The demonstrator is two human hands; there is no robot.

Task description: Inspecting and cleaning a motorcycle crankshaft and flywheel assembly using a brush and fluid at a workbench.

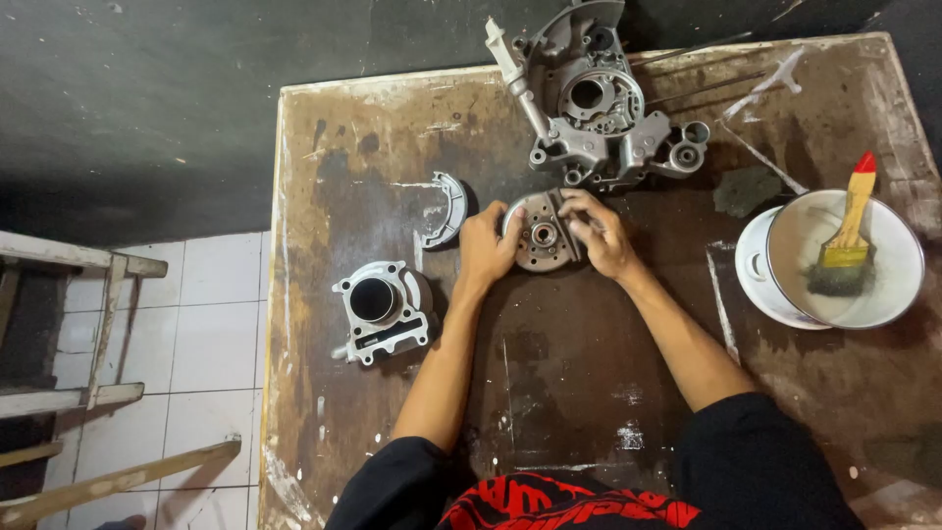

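A round grey metal rotor [542, 234] with a hub in its middle lies on the worn brown table [549, 373]. My left hand [486, 245] grips its left edge and my right hand [599, 231] grips its right edge, fingers over the rim. Just beyond it lies a large grey engine crankcase half [599, 108]. Left of my left hand sits a curved brake shoe [446, 208], and nearer me an engine cylinder block [381, 309] with a dark bore.
At the right stands a white enamel bowl [883, 304] holding a yellow-handled paintbrush [849, 240] with a red tip. A dark rag [746, 189] lies beside it. Wooden rails [78, 393] and white floor tiles lie off the table's left edge.
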